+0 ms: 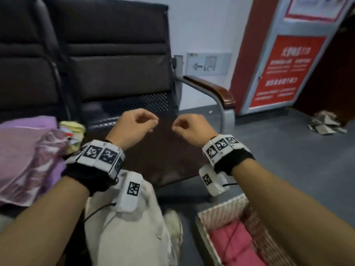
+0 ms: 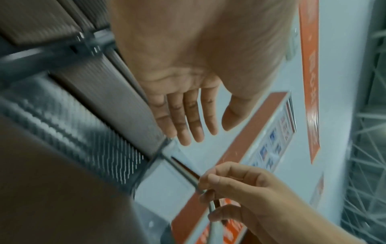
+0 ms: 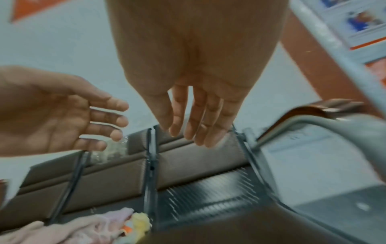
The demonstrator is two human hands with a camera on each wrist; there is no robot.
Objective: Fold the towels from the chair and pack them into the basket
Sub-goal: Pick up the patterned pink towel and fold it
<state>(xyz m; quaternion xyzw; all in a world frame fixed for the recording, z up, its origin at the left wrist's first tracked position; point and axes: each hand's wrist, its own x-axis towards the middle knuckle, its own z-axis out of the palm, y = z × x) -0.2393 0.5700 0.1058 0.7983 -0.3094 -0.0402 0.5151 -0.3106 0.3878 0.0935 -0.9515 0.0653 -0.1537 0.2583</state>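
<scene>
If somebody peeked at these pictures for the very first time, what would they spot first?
Probably the two bare hands, the left hand and the right hand, held up empty side by side over the dark chair seat, each wrist wrapped in a black-and-white patterned band. Next, the heap of pink and yellow towels on the seat at left, and the pink towel already in the basket at bottom right.

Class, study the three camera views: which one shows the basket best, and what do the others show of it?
The head view shows the basket best: its pale ribbed wall sits on the floor at lower right, with a pink towel inside, partly behind the right forearm. Neither wrist view shows the basket at all; both look over the chair seat towards the wall.
</scene>
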